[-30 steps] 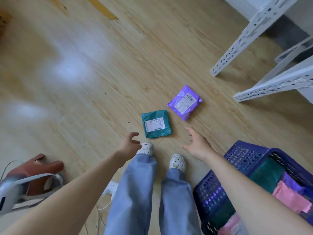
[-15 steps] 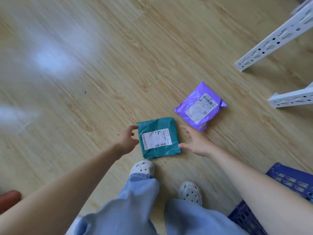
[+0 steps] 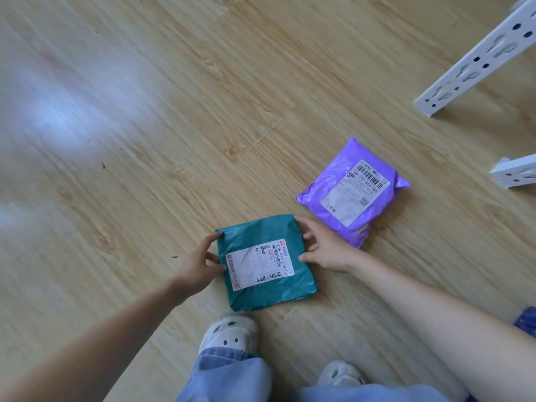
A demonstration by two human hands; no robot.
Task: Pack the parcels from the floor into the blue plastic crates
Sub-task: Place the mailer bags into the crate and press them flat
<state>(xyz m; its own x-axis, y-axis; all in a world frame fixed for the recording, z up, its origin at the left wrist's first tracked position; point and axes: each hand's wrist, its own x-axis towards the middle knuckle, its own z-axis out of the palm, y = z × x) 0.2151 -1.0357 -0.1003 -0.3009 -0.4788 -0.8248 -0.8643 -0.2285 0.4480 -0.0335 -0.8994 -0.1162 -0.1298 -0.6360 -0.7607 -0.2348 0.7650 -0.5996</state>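
Note:
A teal parcel (image 3: pixel 265 261) with a white label lies flat on the wooden floor just ahead of my feet. My left hand (image 3: pixel 197 264) is at its left edge, thumb at the far left corner and curled fingers pinching the edge. My right hand (image 3: pixel 326 248) touches the parcel's right edge with spread, fairly straight fingers. A purple parcel (image 3: pixel 352 191) with a barcode label lies on the floor just right of and beyond my right hand. Only a corner of the blue crate (image 3: pixel 526 320) shows at the right edge.
Two white perforated shelf legs stand at the right, one far (image 3: pixel 475 56) and one nearer (image 3: pixel 513 172). My feet in white clogs (image 3: pixel 229 335) are right behind the teal parcel. Bare wooden floor spreads to the left and ahead.
I have bent lower and the view has closed in on the floor. Both hands came in from beside the teal parcel onto its edges. The crate has slid almost out of view.

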